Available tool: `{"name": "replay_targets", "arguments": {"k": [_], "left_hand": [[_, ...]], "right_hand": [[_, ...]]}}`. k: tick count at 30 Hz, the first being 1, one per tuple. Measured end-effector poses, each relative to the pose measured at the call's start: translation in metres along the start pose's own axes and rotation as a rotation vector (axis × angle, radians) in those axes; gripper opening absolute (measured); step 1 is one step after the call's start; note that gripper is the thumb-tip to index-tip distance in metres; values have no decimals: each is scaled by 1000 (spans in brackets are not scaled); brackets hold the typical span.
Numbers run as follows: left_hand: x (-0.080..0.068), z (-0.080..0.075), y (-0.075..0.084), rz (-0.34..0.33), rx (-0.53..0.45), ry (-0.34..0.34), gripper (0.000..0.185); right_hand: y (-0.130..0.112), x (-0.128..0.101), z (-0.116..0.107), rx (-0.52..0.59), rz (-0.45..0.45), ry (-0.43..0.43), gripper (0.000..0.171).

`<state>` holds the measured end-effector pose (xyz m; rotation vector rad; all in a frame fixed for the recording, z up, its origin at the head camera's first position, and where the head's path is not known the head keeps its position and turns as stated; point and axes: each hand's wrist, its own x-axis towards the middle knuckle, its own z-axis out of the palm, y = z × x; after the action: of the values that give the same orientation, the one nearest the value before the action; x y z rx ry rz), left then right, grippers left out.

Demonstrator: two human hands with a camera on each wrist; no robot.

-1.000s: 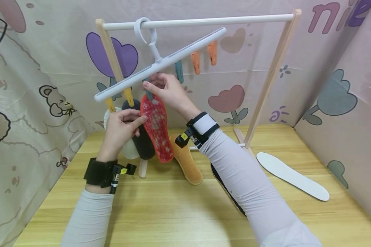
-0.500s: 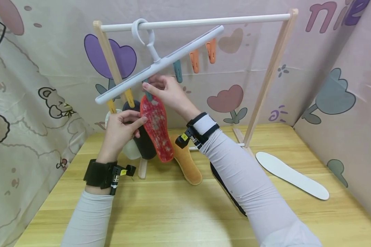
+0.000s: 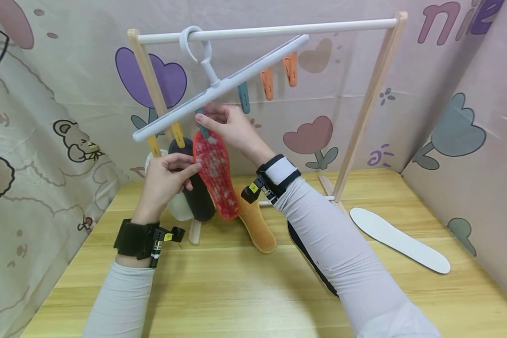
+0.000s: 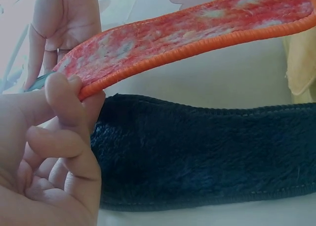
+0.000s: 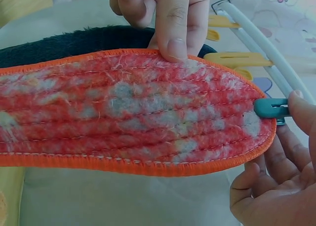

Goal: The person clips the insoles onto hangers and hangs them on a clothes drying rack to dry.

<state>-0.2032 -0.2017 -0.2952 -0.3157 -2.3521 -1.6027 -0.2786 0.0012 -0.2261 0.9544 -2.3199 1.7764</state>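
A red fuzzy insole (image 3: 216, 176) with orange edging hangs from a teal clip (image 5: 272, 108) on the tilted white hanger (image 3: 232, 84). My left hand (image 3: 162, 180) pinches the insole's left edge between thumb and fingers. At the clip, my right hand (image 3: 230, 126) pinches the teal clip between thumb and fingers; its jaws sit over the insole's end. Left of the red insole, a black insole (image 4: 207, 152) hangs from a yellow clip (image 3: 177, 134). A whitish insole (image 3: 179, 206) hangs behind it from another yellow clip (image 3: 154, 146), partly hidden by my left hand.
The hanger hooks over a white rod (image 3: 279, 31) on a wooden frame (image 3: 369, 112). Orange clips (image 3: 267, 84) and a second teal clip hang at right. On the wooden table (image 3: 236, 300) lie a tan insole (image 3: 255, 225), a white insole (image 3: 399, 239) and a black-edged item (image 3: 310, 258) under my right arm.
The hanger's left end and the hanging insoles have shifted slightly to the right. Both hands keep their hold, left on the red insole and right on the teal clip.
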Motion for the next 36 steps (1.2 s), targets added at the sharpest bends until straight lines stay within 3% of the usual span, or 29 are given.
{"name": "replay_targets", "arguments": {"k": [7,27,36], "left_hand": [[-2,-1,-3,-21,5,-7,26],[-7,-2,-13,-22,7,29,26],[-10,3,-12,-52,37,10,27]], "right_hand": [[4,-2,0,-19,1,9,46],[17,-12,-8,-74,-15,-25,35],[25,-20,-15,-68,-4,-12,34]]}}
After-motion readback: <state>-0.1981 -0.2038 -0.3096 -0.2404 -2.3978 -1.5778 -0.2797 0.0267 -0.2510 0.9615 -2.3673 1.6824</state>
